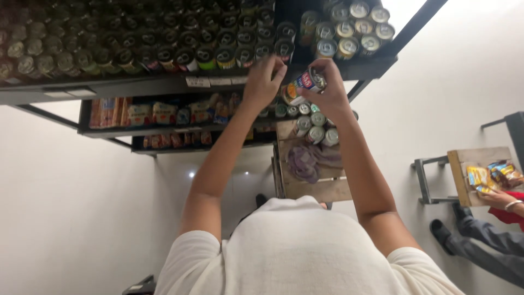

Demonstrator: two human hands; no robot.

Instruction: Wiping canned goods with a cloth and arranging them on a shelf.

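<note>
My right hand (329, 92) grips a small tin can (309, 82) with a red, white and blue label, holding it just below the edge of the dark shelf (136, 86). Beside it, my left hand (263, 81) reaches up to the same shelf edge. Its fingers are spread, touch the front row of dark cans (284, 50) and hold nothing. Below my hands stands a wooden crate (319, 188) with several silver-topped cans (315, 125) and a purple cloth (304, 161) in it.
Rows of cans fill the upper shelf, with lighter cans (355, 30) at the right. Lower shelves carry colourful packets (164, 113). At the right edge another person's hand (499, 198) reaches into a second wooden crate (464, 175) with yellow packets.
</note>
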